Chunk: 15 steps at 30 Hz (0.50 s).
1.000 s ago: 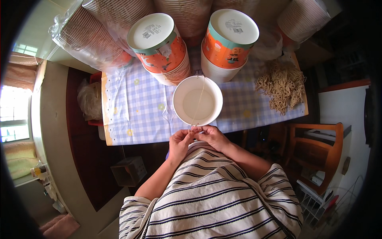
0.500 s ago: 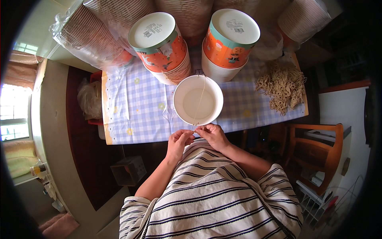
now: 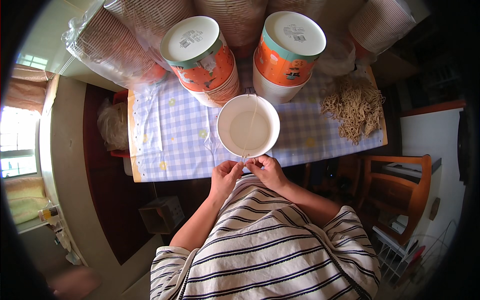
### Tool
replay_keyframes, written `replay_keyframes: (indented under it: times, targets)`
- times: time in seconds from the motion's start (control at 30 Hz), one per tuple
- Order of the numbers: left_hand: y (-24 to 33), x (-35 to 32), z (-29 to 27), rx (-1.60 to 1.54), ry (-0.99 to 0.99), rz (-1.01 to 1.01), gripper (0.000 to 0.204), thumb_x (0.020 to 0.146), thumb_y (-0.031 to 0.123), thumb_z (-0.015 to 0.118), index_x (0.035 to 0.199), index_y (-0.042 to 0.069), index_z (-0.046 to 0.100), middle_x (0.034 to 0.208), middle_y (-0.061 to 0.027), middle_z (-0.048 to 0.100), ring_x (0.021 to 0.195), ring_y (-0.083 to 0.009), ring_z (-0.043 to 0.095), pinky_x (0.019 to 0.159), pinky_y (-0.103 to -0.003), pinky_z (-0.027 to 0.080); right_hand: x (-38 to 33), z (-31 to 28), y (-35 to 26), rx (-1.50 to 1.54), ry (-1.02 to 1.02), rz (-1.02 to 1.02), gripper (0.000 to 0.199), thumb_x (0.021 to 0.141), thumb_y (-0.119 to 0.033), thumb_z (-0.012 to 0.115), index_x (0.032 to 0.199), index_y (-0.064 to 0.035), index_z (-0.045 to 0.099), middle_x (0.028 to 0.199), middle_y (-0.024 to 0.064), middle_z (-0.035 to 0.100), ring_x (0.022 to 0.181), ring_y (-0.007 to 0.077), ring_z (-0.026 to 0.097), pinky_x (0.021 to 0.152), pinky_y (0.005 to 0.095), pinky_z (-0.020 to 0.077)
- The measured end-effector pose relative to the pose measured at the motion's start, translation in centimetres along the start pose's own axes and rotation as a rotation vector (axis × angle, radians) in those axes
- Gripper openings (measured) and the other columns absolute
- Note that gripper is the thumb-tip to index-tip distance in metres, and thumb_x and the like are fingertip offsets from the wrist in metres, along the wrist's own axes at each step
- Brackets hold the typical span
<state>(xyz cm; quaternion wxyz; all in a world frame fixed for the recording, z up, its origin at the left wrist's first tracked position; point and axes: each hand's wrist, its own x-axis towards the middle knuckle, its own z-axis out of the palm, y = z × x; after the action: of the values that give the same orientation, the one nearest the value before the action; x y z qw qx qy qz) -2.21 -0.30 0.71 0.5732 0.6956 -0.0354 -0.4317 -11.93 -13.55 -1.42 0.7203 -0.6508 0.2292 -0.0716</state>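
A white paper bucket stands mouth up near the table's front edge. One thin beige cord runs across its mouth from the far rim to the near rim. My left hand and my right hand meet just in front of the near rim. Thumb and forefinger of each are pinched on the cord's near end, the fingertips almost touching. The small part between the fingers is mostly hidden.
Two stacks of upturned orange paper buckets, a left stack and a right stack, stand behind. Beige cords lie heaped at right on the checked tablecloth. Bagged bucket stacks line the back. A wooden chair is at right.
My fingertips have shifted slightly at the cord's end and still pinch it. The bucket has barely moved. At the lower left, a pinkish shape is now blurred.
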Motion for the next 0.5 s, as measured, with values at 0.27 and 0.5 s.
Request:
replay_keyframes:
  times: [0.27,0.5]
  targets:
    - [-0.9,0.4,-0.2,-0.026,-0.008,0.028,0.015,0.088,0.011,0.059,0.086,-0.004,0.063,0.073,-0.0055,0.063,0.063,-0.0086,0.056,0.06,-0.021,0.046,0.1,0.1,0.3,0.008,0.006,-0.019,0.012,0.085,-0.006,0.062,0.092,0.0022,0.063,0.082,0.0045,0.065,0.074,0.0073,0.058,0.068,0.0229,0.0487]
    - [-1.1,0.4,-0.1,-0.059,0.009,0.025,0.014,0.087,0.01,0.059,0.086,-0.004,0.062,0.073,-0.0052,0.063,0.064,-0.0087,0.056,0.061,-0.021,0.047,0.1,0.0,0.6,0.048,0.024,-0.006,0.012,0.085,-0.006,0.062,0.093,0.0024,0.063,0.082,0.0039,0.065,0.073,0.0063,0.057,0.066,0.0224,0.0485]
